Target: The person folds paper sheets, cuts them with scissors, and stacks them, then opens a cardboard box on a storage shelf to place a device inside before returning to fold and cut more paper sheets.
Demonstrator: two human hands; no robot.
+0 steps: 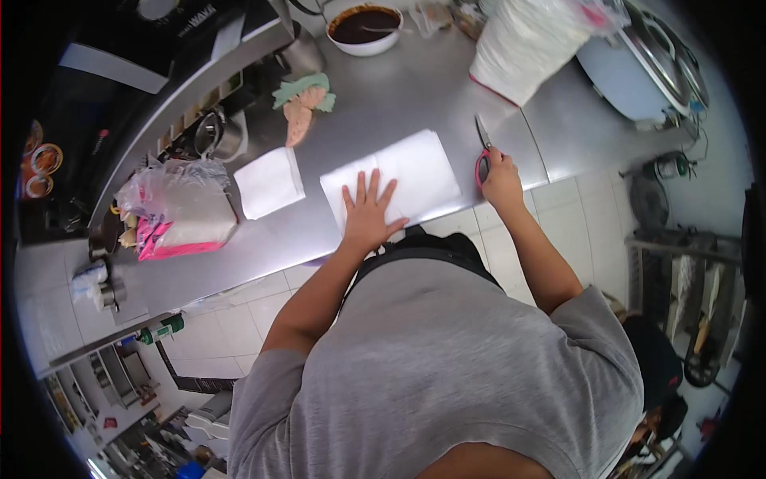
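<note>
My left hand [369, 214] lies flat with spread fingers on a white rectangular stack of paper or napkins [419, 172] near the counter's front edge. My right hand [501, 180] is closed around the red handles of a pair of scissors [483, 137], whose blades point away from me over the metal counter. A gap separates the scissors from the white stack. To the left of my left hand sits a smaller square white stack [270, 183]. Whether the sheets are paper or cloth, I cannot tell.
Plastic-wrapped packs stand at the left [187, 211] and back right [527, 48]. A bowl of dark sauce [365, 30] and a crumpled pink and green cloth [302, 108] are farther back. A large lidded pot [634, 72] occupies the right. Another person [650, 375] is behind, lower right.
</note>
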